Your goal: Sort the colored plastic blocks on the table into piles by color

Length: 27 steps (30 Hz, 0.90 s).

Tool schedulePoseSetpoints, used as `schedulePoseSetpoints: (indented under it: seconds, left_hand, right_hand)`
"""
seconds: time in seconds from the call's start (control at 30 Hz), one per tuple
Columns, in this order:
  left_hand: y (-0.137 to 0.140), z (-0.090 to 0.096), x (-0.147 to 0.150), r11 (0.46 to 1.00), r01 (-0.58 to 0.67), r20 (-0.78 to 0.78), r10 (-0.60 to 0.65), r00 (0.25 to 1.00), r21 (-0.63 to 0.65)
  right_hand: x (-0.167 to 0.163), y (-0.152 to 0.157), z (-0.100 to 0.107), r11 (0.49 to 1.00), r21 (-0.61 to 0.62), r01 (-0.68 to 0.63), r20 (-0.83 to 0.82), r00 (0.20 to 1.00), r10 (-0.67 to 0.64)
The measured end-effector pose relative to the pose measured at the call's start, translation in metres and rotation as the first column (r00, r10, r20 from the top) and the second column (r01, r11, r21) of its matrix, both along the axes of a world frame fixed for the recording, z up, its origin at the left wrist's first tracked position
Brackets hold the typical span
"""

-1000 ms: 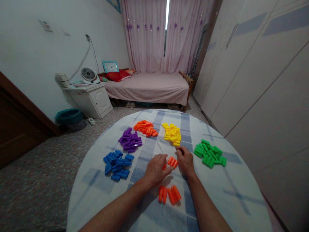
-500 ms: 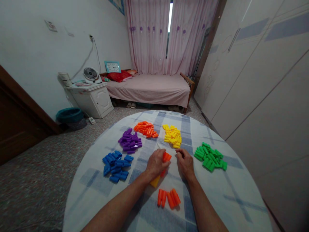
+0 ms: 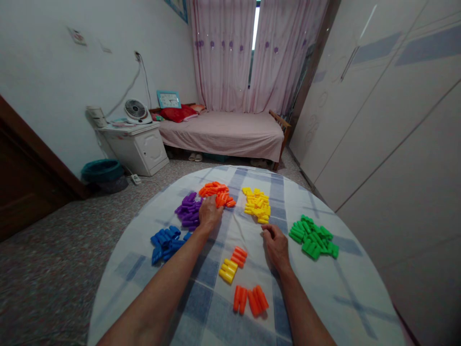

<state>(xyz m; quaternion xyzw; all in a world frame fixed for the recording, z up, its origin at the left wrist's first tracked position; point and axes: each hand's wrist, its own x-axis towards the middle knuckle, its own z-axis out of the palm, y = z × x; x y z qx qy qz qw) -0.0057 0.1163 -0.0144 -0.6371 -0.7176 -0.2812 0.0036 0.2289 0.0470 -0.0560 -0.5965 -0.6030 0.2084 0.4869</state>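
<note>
My left hand (image 3: 211, 214) reaches to the near side of the orange block pile (image 3: 213, 188), beside the purple block pile (image 3: 188, 211). Its fingers are closed on an orange block (image 3: 221, 200) at the pile's edge. My right hand (image 3: 276, 244) rests on the table with fingers curled in and nothing visible in them. It lies between the yellow block pile (image 3: 257, 203) and the green block pile (image 3: 313, 236). Between my forearms, a yellow block (image 3: 228, 270) lies against an orange ribbed block (image 3: 239, 257). Nearer to me is an orange pair of blocks (image 3: 250, 300).
Blue blocks (image 3: 166, 241) lie at the left, partly behind my left forearm. A checked cloth (image 3: 144, 298) covers the round table. Beyond stand a bed (image 3: 223, 129), a white cabinet (image 3: 139, 149) with a fan (image 3: 137, 110), and a bin (image 3: 103, 172). A wardrobe (image 3: 396, 144) lines the right.
My left hand has moved away and to the left, from the middle of the table to the orange pile, uncovering the yellow and orange blocks. My right hand has hardly moved.
</note>
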Motion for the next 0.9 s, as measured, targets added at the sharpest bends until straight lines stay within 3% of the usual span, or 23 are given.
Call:
schedulePoseSetpoints:
  seconds: [0.27,0.43,0.57,0.73,0.8,0.9]
  left_hand:
    - [0.019,0.000,-0.002,0.999,-0.041,-0.020,0.041,0.999,-0.005]
    - [0.008,0.004,-0.001,1.000,0.015,-0.049,-0.014,0.999,0.023]
    - [-0.033,0.011,0.008,0.988,0.149,-0.042,-0.147,0.988,0.050]
    - [-0.110,0.013,0.031,0.892,0.424,-0.005,-0.430,0.903,-0.158]
    - [-0.132,0.010,0.039,0.861,0.454,-0.026,-0.472,0.881,-0.231]
    - [-0.145,0.006,0.046,0.863,0.423,-0.081,-0.459,0.885,-0.275]
  right_hand:
    - [0.000,0.000,0.000,1.000,-0.009,-0.009,-0.009,1.000,0.009]
    - [-0.001,0.000,0.002,1.000,-0.015,0.000,-0.020,1.000,0.000]
    - [-0.002,0.000,0.004,1.000,-0.010,0.009,-0.008,1.000,-0.009]
    - [-0.002,-0.001,0.005,1.000,-0.010,-0.001,-0.001,1.000,0.001]
    - [-0.002,-0.001,0.005,1.000,-0.008,0.000,0.000,1.000,0.000]
    - [-0.002,-0.002,0.005,1.000,-0.005,-0.002,0.000,1.000,0.002]
